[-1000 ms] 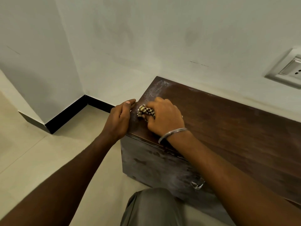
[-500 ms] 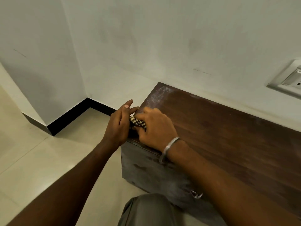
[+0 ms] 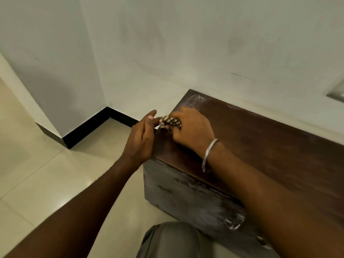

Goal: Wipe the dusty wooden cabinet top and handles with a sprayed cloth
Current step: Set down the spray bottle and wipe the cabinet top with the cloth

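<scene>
Sam: Both hands have moved up the left edge of the cabinet top (image 3: 260, 146) since a moment ago, away from the near corner and closer to the far one.
Tom: Where is the cloth (image 3: 170, 122) now?
Sam: It sits bunched up on the left edge, about halfway along it. The right hand (image 3: 193, 131) is curled over it and grips it. Before, the cloth was squeezed between the two hands. Now more of it sticks out.
Tom: And the left hand (image 3: 140, 140)?
Sam: It is just off the edge, over the floor (image 3: 55, 174). Its fingers are nearly straight and their tips touch the end of the cloth. I cannot tell if they pinch it.
Tom: Where is the dust?
Sam: A white dust patch (image 3: 194, 99) lies in the far left corner, just past the right hand, next to the wall (image 3: 186, 43). So I think the cloth must go straight away from the person, along the left edge. The right hand is nearer to it.
Tom: Which way does the cabinet top run?
Sam: Its long side goes off to the right, along the wall.
</scene>
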